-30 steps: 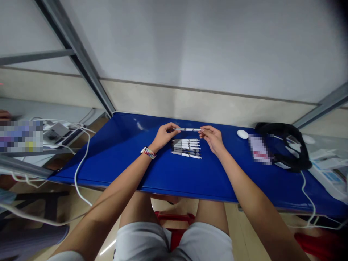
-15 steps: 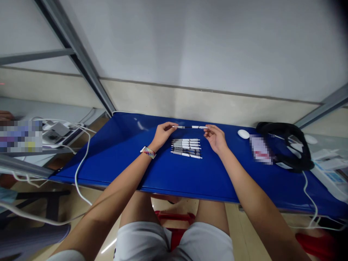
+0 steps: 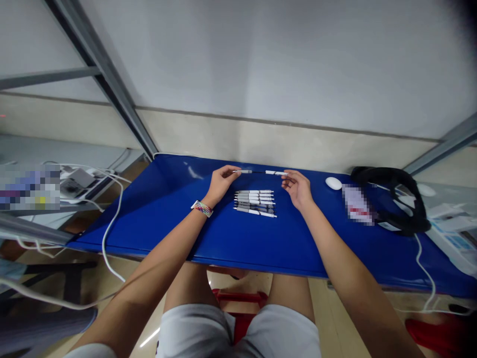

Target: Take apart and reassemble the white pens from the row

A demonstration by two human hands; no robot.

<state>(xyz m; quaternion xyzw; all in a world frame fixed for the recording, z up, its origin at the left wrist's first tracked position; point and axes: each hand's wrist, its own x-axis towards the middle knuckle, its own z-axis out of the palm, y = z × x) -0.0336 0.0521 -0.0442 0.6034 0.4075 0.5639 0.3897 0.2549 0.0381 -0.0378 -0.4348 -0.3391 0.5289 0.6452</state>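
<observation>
Above the far part of the blue table, a pen is in two parts. My left hand (image 3: 222, 183) pinches the pen's grey front part (image 3: 246, 171) between thumb and fingertips. A thin dark refill (image 3: 258, 172) sticks out of that part to the right. Its end meets or sits just inside the white pen barrel (image 3: 275, 173); I cannot tell which. Thumb and forefinger of my right hand (image 3: 297, 188) are closed on that barrel, the other fingers loosely curled. Below, between my hands, several white and grey pens (image 3: 255, 203) lie side by side in a stack-like row, tips to the left.
At the right of the blue table (image 3: 156, 209) are a white oval object (image 3: 333, 183), a blurred-out packet (image 3: 357, 205) and a black headband-like strap (image 3: 413, 199). A white cable (image 3: 108, 238) hangs over the left edge. Grey metal posts (image 3: 122, 84) frame the place.
My hands have drawn slightly apart, the left one leftward and the right one rightward. The gap between the pen's front part and its barrel is wider, with more thin refill showing.
</observation>
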